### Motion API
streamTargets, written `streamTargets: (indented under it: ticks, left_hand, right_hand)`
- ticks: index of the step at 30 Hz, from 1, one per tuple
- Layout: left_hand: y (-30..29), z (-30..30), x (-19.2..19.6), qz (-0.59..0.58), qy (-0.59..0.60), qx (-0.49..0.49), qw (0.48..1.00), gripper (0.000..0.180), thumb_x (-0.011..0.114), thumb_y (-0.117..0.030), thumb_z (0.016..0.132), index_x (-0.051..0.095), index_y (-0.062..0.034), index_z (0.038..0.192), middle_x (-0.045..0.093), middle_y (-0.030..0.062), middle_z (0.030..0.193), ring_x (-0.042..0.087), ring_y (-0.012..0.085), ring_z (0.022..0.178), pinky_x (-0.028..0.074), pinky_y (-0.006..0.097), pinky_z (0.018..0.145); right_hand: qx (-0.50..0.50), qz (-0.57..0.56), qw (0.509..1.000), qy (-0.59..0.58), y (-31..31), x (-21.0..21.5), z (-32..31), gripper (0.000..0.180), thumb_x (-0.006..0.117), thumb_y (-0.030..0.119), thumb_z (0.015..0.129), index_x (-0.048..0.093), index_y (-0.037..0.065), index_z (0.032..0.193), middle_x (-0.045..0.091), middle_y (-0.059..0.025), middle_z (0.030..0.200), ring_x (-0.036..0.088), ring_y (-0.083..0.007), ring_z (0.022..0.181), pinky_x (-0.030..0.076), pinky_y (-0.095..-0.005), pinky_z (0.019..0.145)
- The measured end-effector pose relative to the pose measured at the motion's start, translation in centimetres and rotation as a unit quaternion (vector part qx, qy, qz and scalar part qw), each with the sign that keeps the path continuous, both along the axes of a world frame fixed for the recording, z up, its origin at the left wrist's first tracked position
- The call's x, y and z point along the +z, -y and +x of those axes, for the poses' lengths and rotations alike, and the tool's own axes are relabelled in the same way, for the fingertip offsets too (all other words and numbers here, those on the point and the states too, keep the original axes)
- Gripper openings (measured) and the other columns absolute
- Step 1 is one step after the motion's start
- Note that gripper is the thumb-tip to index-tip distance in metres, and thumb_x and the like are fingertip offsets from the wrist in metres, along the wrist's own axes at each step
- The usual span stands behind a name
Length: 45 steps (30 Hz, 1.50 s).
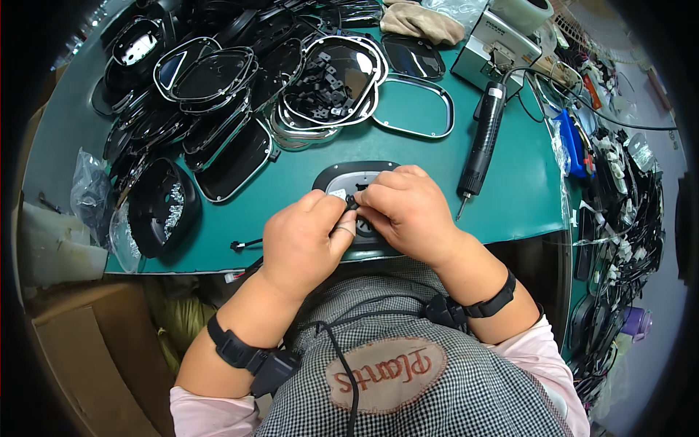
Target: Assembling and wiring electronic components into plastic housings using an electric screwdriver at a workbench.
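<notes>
At the front edge of the bench, a rounded black and grey housing (336, 172) lies beneath both hands, which hide much of it. My left hand (302, 237) is closed, thumb and fingers pinching a small black piece (351, 203) that looks like part of a cable. From the other side, my right hand (408, 211) pinches at the same piece, its fingertips meeting the left ones. A black cable end with a connector (237, 246) sticks out left of my left hand. Below it, a white and red connector (231, 277) hangs at the bench edge.
An electric screwdriver (483, 138) lies to the right, wired past a grey box (495, 47). Frames and black covers (218, 76) pile up far left. Small black clips (320, 91) fill one frame. A black bowl-shaped housing (164, 207) holds screws. Cables (619, 211) crowd the right.
</notes>
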State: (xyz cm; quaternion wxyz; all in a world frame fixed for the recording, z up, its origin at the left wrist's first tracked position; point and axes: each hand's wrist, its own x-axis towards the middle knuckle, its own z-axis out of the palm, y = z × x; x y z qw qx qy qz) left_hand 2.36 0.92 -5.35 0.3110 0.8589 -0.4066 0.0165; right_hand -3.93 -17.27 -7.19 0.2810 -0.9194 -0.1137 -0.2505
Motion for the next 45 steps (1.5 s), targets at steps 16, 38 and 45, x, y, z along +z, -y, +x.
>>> streamTargets:
  ticks: [16, 38, 45]
  left_hand:
    - [0.6, 1.1, -1.8, -0.061, 0.125, 0.034, 0.990, 0.017, 0.075, -0.024, 0.081, 0.067, -0.0121, 0.090, 0.059, 0.0073, 0.076, 0.060, 0.0299, 0.064, 0.049, 0.041, 0.056]
    - [-17.3, 12.9, 7.3, 0.273, -0.045, 0.341, 0.899, 0.034, 0.074, -0.038, 0.084, 0.075, -0.0044, 0.094, 0.072, 0.0158, 0.086, 0.069, 0.0318, 0.085, 0.053, 0.043, 0.078]
    - [-16.7, 15.3, 5.3, 0.398, -0.139, 0.244, 0.874, 0.030, 0.080, -0.031, 0.077, 0.075, -0.0027, 0.087, 0.071, 0.0184, 0.079, 0.070, 0.0334, 0.078, 0.054, 0.041, 0.076]
  right_hand:
    - [-0.073, -0.009, 0.997, 0.005, -0.2, 0.1, 0.8, 0.012, 0.075, 0.010, 0.079, 0.071, 0.012, 0.090, 0.064, -0.0031, 0.079, 0.063, -0.0257, 0.073, 0.046, -0.0379, 0.069]
    - [-0.352, 0.007, 0.933, -0.073, 13.0, 1.9, -2.5, 0.029, 0.073, 0.022, 0.089, 0.070, 0.008, 0.115, 0.067, -0.0055, 0.099, 0.058, -0.0144, 0.073, 0.049, -0.0296, 0.071]
    - [-0.442, -0.050, 0.885, -0.137, 13.7, 1.3, -2.5, 0.063, 0.076, 0.039, 0.083, 0.055, 0.020, 0.139, 0.064, -0.0120, 0.107, 0.065, -0.0278, 0.085, 0.052, -0.0392, 0.079]
